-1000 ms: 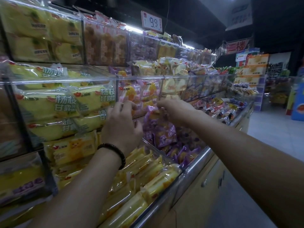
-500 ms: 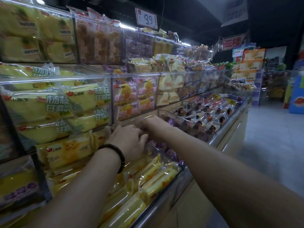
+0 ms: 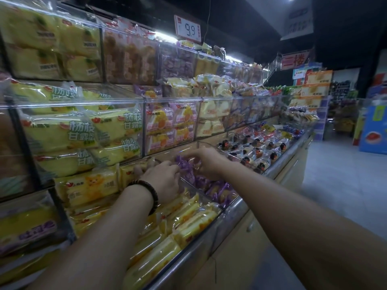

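Head view: both hands are down in the bottom bin (image 3: pixel 240 204).
Change: purple packets (image 3: pixel 185 165), held higher a second ago, are now lowered into the bin.
Left hand (image 3: pixel 165 178): fingers curled on the packets.
Right hand (image 3: pixel 206 162): grasping the same packets.
Reading: placement nearly done.

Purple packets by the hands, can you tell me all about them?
The purple packets are small, shiny, crinkly plastic-wrapped snacks, with something yellowish showing inside the lower ones. They lie heaped in a clear bin on the bottom shelf, beside yellow packs. The right hand curls over the top ones; the left hand touches them from the left.
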Available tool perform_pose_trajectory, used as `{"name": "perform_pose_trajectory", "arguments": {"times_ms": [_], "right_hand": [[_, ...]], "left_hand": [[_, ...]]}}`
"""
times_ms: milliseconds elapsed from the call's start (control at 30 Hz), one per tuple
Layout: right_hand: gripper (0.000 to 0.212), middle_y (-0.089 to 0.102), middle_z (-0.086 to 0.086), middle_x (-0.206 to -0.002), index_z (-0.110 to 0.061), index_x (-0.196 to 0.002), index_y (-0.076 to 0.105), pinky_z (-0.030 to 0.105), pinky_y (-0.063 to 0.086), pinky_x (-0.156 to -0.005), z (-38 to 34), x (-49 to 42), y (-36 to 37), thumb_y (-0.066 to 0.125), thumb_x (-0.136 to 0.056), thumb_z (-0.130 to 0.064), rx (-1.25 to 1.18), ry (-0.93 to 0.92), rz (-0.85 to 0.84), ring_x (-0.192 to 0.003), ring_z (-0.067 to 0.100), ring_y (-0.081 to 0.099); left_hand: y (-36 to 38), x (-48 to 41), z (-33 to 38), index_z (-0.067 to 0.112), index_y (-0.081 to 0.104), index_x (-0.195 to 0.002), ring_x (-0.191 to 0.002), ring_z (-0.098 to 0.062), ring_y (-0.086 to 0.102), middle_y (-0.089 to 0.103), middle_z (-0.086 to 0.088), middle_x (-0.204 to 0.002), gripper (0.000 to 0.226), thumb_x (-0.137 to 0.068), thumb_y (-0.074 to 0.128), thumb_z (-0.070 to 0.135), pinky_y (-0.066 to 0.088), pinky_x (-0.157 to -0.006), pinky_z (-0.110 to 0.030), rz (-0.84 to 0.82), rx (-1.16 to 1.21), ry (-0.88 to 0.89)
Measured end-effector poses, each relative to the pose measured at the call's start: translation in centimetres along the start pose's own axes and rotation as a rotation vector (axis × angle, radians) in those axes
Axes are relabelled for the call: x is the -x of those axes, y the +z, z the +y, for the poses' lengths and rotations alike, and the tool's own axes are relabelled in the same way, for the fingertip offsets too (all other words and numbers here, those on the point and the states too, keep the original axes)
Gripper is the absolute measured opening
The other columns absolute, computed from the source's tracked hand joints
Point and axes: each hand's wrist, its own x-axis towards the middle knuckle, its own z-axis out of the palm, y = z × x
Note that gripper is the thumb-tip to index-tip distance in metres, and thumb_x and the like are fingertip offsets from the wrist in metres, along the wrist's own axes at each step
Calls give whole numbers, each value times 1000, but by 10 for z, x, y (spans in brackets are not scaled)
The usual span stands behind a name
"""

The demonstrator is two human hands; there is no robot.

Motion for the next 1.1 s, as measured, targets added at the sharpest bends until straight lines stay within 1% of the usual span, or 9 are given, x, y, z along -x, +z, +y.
{"name": "perform_pose_trajectory", "arguments": {"times_ms": [67, 200, 300, 433, 533, 633, 733, 900, 1100], "right_hand": [[65, 63, 7, -121, -33, -145, 59, 31, 57, -78, -7, 1, 18, 66, -91, 3, 62, 20, -126, -102, 29, 69], [24, 69, 9, -105, -19, -116, 72, 29, 45, -79, -5, -1, 37, 65, -95, -10, 30, 67, -203, -99, 28, 64], [50, 69, 10, -121, -18, -139, 63, 30, 52, -79, -5, 3, 23, 57, -93, 1, -44, 74, -215, -109, 30, 66], [61, 65, 7, -126, -26, -151, 52, 25, 54, -54, -11, 25, -15, 59, -96, 0, -184, 127, -38, -82, 21, 69], [36, 69, 5, -119, -18, -133, 67, 23, 52, -64, -16, 59, -49, 71, -98, -22, -153, 131, 41, -87, 15, 70], [32, 69, 2, -106, -13, -124, 74, 24, 47, -78, -30, 106, -76, 74, -95, -27, -157, 133, 107, -91, 16, 64], [28, 72, -1, -110, -18, -120, 75, 30, 57, -74, -41, 154, -84, 73, -94, -28, -199, 147, 121, -91, 16, 68], [15, 69, -13, -85, -26, -108, 76, 24, 49, -66, -61, 241, -60, 73, -93, -28, -262, 126, 134, -78, 5, 65], [23, 71, -6, -93, -25, -116, 72, 24, 53, -72, -74, 346, 31, 75, -95, -33, -436, 201, -93, -87, 8, 68]], "left_hand": [[-2, 3, 1, 34, 62, -130, -134, -24, 48, 50, 6, -141, 34, -108, 37, 32, 37, -114, -45, -6, 6, 24], [-1, 1, 1, 37, 62, -130, -134, -26, 48, 47, 8, -146, 33, -104, 43, 28, 38, -114, -47, -13, 26, 24], [-2, 2, 4, 37, 60, -132, -132, -26, 48, 46, 8, -144, 36, -100, 47, 28, 38, -114, -50, -35, 33, 7], [-19, 13, 11, 37, 60, -132, -130, -24, 50, 51, 9, -137, 55, -78, 51, 42, 40, -113, -50, -56, 26, -20], [-36, 20, 19, 34, 63, -129, -122, -26, 59, 63, 2, -133, 40, -90, 55, 34, 50, -104, -48, 26, 55, 1], [-59, 38, 44, 30, 64, -127, -108, -21, 64, 66, 2, -124, 26, -106, 48, 25, 57, -93, -42, 30, 169, 60], [-67, 81, 76, 30, 66, -124, -93, -15, 70, 70, 5, -109, 21, -107, 53, 30, 60, -74, -34, 26, 301, 141], [-25, 189, 94, 32, 62, -118, -75, -6, 72, 70, 11, -102, 14, -104, 62, 29, 56, -55, -25, 44, 525, 202], [75, 293, 72, 33, 53, -127, -77, -7, 73, 67, 14, -109, 31, -100, 68, 35, 57, -59, -28, -224, 565, 101]]}}
